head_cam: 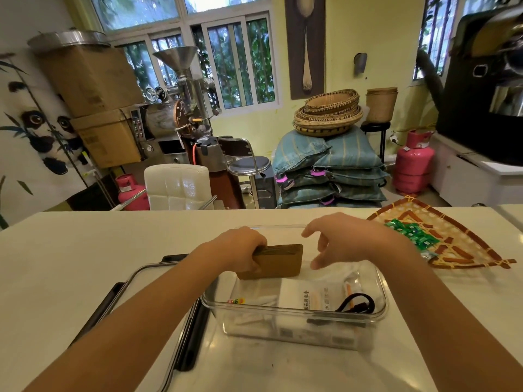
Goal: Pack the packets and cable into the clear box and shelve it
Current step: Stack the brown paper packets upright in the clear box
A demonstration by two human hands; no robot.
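Left hand [240, 250] gripping brown packet stack [276, 261], long axis left-right, above clear box [294, 312]; right hand [336, 239] open, just beside.

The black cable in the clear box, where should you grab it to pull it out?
Grab the black cable at its bunched loop, reaching straight down from above. The clear box walls block every side, and only the top is open. The loop stands out on the white packets, so fingers can probably pinch it easily.
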